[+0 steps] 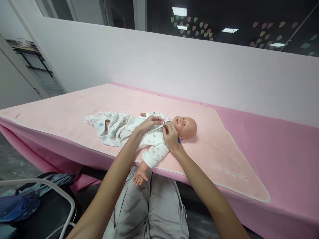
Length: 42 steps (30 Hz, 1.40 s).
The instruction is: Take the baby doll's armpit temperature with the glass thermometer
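From my end of the head camera feed, I have the doll (188,127) on its back on the pale pink mat (219,159), which lies over the pink-covered surface (274,146). Its head is toward my right, its legs toward my left. My left hand (151,122) reaches over the chest, fingers bent low with the tips at the upper front of the patterned garment (156,137); I can't tell whether that grip has closed on cloth. My right hand (170,132) is curled just below the chin, its grip nearly shut, thumb and forefinger seemingly pinching a small bit of the garment's edge. The two sets of fingertips are very near each other.

As far as I can judge, the sleeves are done: the near arm runs through its sleeve, with the doll's hand (141,176) out past the cuff and over the surface's edge, and the far hand (143,114) shows too. The front looks unfinished, with a loose edge running down the chest and no fastening I can make out. Lower down, the cloth lies rumpled and open around the legs, with a bit of doll skin (107,124) showing, so I'd count that part as unfinished too
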{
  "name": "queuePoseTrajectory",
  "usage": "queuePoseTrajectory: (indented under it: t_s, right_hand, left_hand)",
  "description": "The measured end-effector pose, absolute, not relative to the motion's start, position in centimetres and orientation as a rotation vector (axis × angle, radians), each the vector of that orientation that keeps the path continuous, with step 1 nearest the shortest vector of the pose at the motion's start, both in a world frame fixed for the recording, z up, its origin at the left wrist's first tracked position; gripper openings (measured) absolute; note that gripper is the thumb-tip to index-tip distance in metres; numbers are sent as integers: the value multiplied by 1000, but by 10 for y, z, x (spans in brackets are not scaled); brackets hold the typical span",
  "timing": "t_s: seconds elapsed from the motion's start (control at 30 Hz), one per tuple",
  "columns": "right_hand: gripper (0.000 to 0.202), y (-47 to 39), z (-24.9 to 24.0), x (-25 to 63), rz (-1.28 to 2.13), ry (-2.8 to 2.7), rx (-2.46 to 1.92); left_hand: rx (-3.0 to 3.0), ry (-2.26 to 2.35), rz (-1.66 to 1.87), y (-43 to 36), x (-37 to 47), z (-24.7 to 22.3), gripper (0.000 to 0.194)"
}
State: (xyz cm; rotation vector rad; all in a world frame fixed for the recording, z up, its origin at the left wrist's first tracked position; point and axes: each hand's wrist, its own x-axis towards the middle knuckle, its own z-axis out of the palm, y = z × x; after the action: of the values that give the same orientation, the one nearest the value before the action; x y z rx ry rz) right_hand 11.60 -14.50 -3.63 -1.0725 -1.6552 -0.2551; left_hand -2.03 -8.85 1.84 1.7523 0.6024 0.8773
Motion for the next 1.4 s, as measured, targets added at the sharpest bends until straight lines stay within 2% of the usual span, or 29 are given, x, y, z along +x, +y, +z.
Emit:
queuePoseTrajectory:
  t_s: [0.17,0.4,0.73,0.97,1.17,1.4]
  right_hand:
    - [19,-145,-37,117,-230,-1652,-1102]
    - [21,-148,-35,115,-196,-1607,-1097]
    - [25,-149,-32,114,-188,-1585,-1107]
    - [26,-148,-34,113,-195,-1572,-1148]
    - [23,-147,-34,114,-191,-1564,-1144]
    - [21,-147,-34,113,-234,-1556,-1165]
  left_hand:
    - [1846,608,858,-88,-23,21,24]
    - [2022,632,734,-89,-32,25,42]
    - [1882,685,889,-80,-29,7,24]
    - [1921,646,866,-80,-30,7,26]
    - [2062,642,863,-84,-29,8,38]
    - [2121,706,927,-87,-27,6,32]
